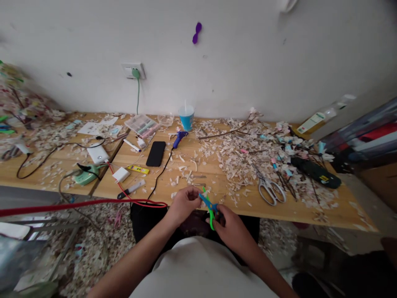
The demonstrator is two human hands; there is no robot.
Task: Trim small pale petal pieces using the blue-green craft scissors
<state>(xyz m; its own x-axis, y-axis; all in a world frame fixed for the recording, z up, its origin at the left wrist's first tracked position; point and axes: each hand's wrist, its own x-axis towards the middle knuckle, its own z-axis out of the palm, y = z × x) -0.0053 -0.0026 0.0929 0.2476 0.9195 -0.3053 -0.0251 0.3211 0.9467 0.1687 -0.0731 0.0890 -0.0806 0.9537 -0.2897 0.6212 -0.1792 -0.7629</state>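
Far left end of the bench: heap of pale scraps, black cable looping over the top. White power bank near the seam between the two boards, mint green device just beside the front edge below it. White charger block, yellow strip and a marker pen near the front edge; red cable runs off the front edge to the left. Clear compartment box toward the back edge under the wall socket. Black phone flat, mid bench. Blue glue gun behind it, cord trailing to the front edge. Blue cup at the back edge against the wall.

Left hand at the front edge, middle, fingers curled in, pinching something small; what it is cannot be told. Right hand just off the front edge, closed round the handles of the small scissors, blue and green, blades pointing up-left toward the left hand's fingertips, touching or nearly so.

Right half: thick spread of scraps with thin twigs through it. Grey scissors lying flat near the front edge. Black tool toward the right end. Clear bottle leaning at the back right corner
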